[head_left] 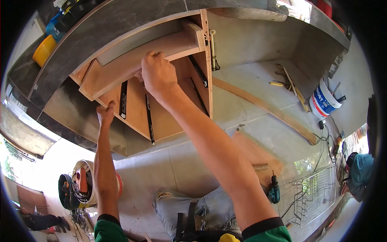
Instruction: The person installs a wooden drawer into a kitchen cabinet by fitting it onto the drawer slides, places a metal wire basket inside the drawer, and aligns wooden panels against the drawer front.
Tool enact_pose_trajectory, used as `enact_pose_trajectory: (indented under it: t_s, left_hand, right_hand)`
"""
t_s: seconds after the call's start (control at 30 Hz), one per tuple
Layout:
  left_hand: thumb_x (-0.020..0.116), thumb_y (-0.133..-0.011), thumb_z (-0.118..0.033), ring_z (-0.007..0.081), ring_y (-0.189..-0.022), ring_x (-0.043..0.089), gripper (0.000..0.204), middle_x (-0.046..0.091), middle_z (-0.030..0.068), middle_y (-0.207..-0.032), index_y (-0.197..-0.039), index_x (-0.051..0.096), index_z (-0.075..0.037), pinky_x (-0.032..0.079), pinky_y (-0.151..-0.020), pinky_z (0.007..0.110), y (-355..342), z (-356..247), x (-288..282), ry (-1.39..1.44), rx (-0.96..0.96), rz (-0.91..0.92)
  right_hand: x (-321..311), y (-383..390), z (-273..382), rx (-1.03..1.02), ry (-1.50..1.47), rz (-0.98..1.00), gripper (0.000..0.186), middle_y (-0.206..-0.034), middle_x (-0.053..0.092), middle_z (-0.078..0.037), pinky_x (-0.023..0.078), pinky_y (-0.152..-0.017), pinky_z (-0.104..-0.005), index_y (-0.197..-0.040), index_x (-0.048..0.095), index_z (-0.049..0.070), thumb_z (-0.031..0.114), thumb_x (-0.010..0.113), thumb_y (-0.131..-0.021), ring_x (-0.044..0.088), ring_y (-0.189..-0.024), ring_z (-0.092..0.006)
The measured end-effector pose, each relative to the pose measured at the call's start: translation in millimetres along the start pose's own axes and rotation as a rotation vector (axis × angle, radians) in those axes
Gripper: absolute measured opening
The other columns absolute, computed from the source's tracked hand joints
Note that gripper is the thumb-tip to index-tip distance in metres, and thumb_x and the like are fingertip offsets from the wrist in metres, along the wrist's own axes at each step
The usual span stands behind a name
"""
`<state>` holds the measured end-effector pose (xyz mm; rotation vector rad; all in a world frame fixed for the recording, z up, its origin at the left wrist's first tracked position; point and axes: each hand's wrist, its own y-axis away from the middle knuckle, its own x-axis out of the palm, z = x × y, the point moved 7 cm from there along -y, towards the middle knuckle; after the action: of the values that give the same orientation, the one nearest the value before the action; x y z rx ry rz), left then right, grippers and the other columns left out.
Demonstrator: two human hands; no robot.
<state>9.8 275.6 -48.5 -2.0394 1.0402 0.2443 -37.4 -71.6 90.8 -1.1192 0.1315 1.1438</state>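
A plywood drawer (119, 71) sits tilted in the top of an open wooden cabinet (169, 121). My right hand (158, 74) is closed over the drawer's near board, around its middle, with the fingertips partly hidden. Lower and to the left, my left hand (105, 114) grips the front edge of the cabinet's left side panel (135, 126), just under the drawer's corner. Black metal drawer slides run along the inner walls: one slide (123, 101) is high on the left panel, another slide (150, 119) lower, and more are on the right panel.
A long wooden strip (262, 107) lies on the tiles to the right. A white-and-blue bucket (324, 99) holds tools. Nearer are a cordless drill (274, 189), a plywood piece (258, 153) and a wire rack (316, 193). A tool bucket (86, 177) stands left. Another person (358, 173) is far right.
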Motion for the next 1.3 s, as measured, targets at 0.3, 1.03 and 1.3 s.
enact_pose_trajectory:
  t_s: [0.3,1.03,1.3]
  left_hand:
    - [0.074,-0.074,-0.021,0.0112,-0.046,0.042,0.036,0.044,-0.0003,-0.056,-0.059,0.045,-0.005,0.037,-0.042,0.031,9,-26,7,0.120,-0.008,0.021]
    - [0.073,-0.074,-0.018,0.0118,-0.058,0.053,0.027,0.058,0.0047,-0.068,-0.075,0.062,0.007,0.048,-0.049,0.028,-1,-8,5,0.053,-0.047,0.158]
    - [0.068,-0.072,-0.018,0.0142,-0.057,0.047,0.032,0.055,0.0081,-0.060,-0.066,0.053,0.010,0.042,-0.054,0.034,3,-19,0,0.090,-0.005,0.133]
  right_hand:
    - [8,-14,-10,0.066,0.017,0.055,0.045,-0.096,0.061,-0.020,0.055,-0.072,-0.0390,-0.107,0.057,-0.007,0.024,0.073,-0.078,0.068,-0.084,-0.0318]
    - [25,-46,-16,0.104,0.059,0.032,0.019,-0.097,0.066,-0.020,0.058,-0.065,-0.0381,-0.095,0.070,0.002,0.014,0.063,-0.082,0.068,-0.087,-0.0291]
    - [31,-47,-12,0.108,0.037,0.186,0.025,-0.101,0.064,-0.021,0.058,-0.068,-0.0389,-0.099,0.068,0.001,0.014,0.071,-0.078,0.067,-0.093,-0.0300]
